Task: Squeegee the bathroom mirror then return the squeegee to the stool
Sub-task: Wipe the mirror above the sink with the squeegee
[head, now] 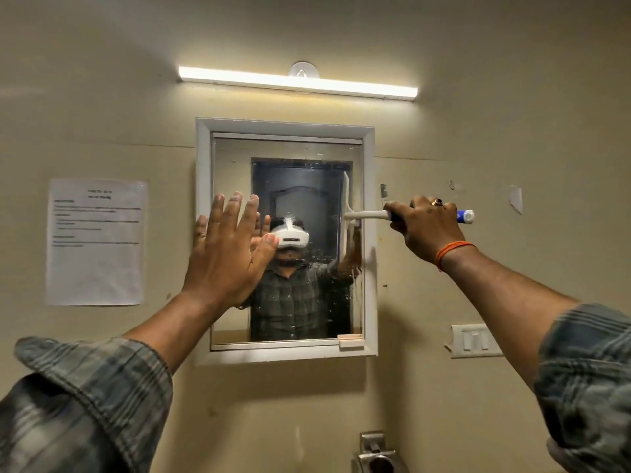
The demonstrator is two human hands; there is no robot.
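Droplets speckle the mirror between my hands, so wiping remains. My right hand grips the squeegee, blade on glass; my left hand is spread flat. Stool unseen.

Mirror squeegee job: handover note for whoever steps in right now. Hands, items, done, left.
Left hand: open, flat against the left side of the mirror, holding nothing.
Right hand: shut on the squeegee handle, out past the mirror's right frame edge.
Squeegee: blade upright against the glass along the right edge, upper half.
Done: cannot tell how much has been wiped; droplets and specks show across the middle and lower glass.
Left: pull the blade across the remaining glass, then return the squeegee to the stool, which is not in view.
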